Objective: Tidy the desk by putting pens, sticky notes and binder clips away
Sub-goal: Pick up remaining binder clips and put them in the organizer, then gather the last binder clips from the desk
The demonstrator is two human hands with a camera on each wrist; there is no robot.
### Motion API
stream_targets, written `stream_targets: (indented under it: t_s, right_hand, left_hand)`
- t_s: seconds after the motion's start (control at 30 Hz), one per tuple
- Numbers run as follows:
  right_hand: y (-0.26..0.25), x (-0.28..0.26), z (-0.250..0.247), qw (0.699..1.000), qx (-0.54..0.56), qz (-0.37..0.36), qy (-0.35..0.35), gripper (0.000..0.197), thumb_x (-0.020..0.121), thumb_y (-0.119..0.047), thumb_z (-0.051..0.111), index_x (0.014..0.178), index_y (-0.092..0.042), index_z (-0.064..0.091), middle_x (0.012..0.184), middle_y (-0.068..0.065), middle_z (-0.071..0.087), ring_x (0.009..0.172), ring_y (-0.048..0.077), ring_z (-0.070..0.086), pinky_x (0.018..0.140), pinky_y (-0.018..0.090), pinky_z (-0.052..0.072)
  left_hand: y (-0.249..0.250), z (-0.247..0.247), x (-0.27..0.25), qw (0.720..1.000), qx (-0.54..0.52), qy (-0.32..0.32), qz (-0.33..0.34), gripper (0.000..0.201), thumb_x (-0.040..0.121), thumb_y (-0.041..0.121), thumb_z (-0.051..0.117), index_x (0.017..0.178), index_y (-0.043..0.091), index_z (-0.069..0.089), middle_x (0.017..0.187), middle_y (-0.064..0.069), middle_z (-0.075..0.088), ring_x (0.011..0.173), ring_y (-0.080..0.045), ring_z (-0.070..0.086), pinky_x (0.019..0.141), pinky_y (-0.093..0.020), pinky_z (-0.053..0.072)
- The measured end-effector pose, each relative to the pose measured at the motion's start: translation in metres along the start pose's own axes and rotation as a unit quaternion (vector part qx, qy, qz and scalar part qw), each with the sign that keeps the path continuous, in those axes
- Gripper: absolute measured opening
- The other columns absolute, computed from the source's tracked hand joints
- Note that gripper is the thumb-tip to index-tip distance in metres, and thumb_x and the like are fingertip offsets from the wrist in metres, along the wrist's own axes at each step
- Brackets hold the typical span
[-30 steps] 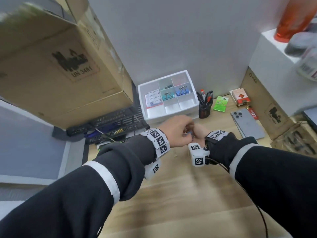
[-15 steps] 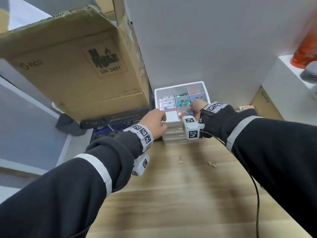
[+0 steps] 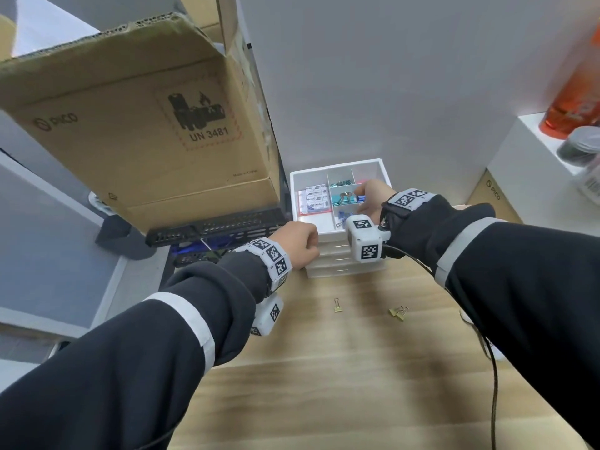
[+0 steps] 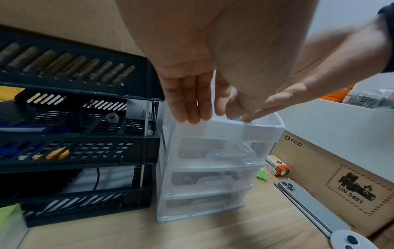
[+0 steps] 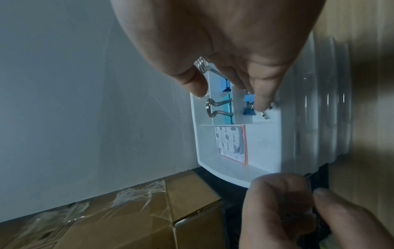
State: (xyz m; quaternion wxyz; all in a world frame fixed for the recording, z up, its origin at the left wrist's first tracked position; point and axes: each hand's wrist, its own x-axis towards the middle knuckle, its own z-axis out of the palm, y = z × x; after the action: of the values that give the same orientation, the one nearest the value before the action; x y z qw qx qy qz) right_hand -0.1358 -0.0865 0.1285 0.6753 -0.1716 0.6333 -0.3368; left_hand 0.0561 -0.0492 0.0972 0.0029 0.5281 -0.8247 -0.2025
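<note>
A white drawer organizer (image 3: 337, 164) stands at the back of the desk, its open top tray divided into compartments. Sticky notes (image 3: 314, 199) lie in the left compartment and a teal binder clip (image 3: 345, 198) in the middle one. My right hand (image 3: 373, 196) reaches down into the tray. Thumb and fingers are spread, and a fingertip (image 5: 260, 101) touches a small blue binder clip (image 5: 248, 101) in the front compartment. My left hand (image 3: 298, 245) curls over the tray's front left rim (image 4: 224, 126). Two gold binder clips (image 3: 338, 305) (image 3: 398, 311) lie on the desk.
A big cardboard box (image 3: 146, 125) overhangs stacked black letter trays (image 4: 74, 134) just left of the organizer. A phone (image 4: 309, 207) and a flat printed box (image 4: 341, 176) sit to its right. An orange bottle (image 3: 574, 92) stands on a white ledge. A cable (image 3: 493, 368) trails from my right wrist.
Both hands rose from the middle of the desk to the organizer. The right hand went into the top tray with a blue clip; the left settled on the front left rim.
</note>
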Motion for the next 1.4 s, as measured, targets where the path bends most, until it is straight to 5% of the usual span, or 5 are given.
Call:
stream_targets:
  t_s: [0.17,0.57,1.03,1.2,1.4]
  right_hand:
    - [-0.001,0.0,-0.004,0.999,0.051,0.005,0.003,0.056,0.088,-0.015,0.051,0.139,0.002,0.038,0.139,0.024,0.05,0.109,0.04,0.063,0.08,0.043,0.057]
    - [0.006,-0.014,-0.021,0.994,0.106,-0.016,-0.038,0.016,0.094,-0.017,0.048,0.093,-0.002,0.054,0.095,0.018,0.067,0.078,0.03,0.07,0.074,0.038,0.058]
    - [0.118,0.055,-0.118,0.992,-0.043,0.091,0.072,0.025,0.096,-0.015,0.049,0.072,-0.013,0.049,0.054,0.003,0.057,0.058,0.016,0.052,0.043,0.018,0.041]
    - [0.175,0.08,-0.143,0.864,-0.485,0.034,0.133,0.022,0.08,-0.022,0.071,0.092,-0.006,0.062,0.087,0.011,0.07,0.079,0.03,0.068,0.076,0.042,0.058]
    - [0.232,0.084,-0.144,0.788,-0.61,-0.028,0.081,0.046,0.075,-0.03,0.073,0.114,-0.027,0.048,0.114,0.006,0.041,0.085,0.028,0.059,0.083,0.04,0.055]
  left_hand:
    - [0.006,0.005,-0.001,0.999,-0.012,0.016,0.025,0.014,0.087,0.012,0.054,0.091,0.013,0.068,0.083,0.003,0.064,0.078,-0.015,0.059,0.072,-0.024,0.046]
    - [0.007,0.014,0.009,0.999,0.013,-0.036,-0.004,0.009,0.085,0.016,0.056,0.085,0.015,0.065,0.084,0.0,0.067,0.08,-0.021,0.063,0.074,-0.032,0.054]
    - [-0.004,0.129,0.02,0.975,0.078,-0.186,-0.091,0.024,0.088,0.026,0.056,0.106,0.012,0.063,0.096,-0.005,0.065,0.094,-0.028,0.065,0.079,-0.032,0.053]
    - [-0.008,0.185,0.026,0.98,0.034,-0.171,-0.099,0.019,0.09,0.025,0.059,0.105,0.016,0.052,0.095,0.0,0.058,0.085,-0.023,0.057,0.07,-0.03,0.043]
    - [-0.009,0.225,0.031,0.973,0.012,-0.215,-0.085,0.042,0.084,0.034,0.065,0.121,0.02,0.049,0.104,-0.007,0.063,0.088,-0.029,0.065,0.081,-0.042,0.057]
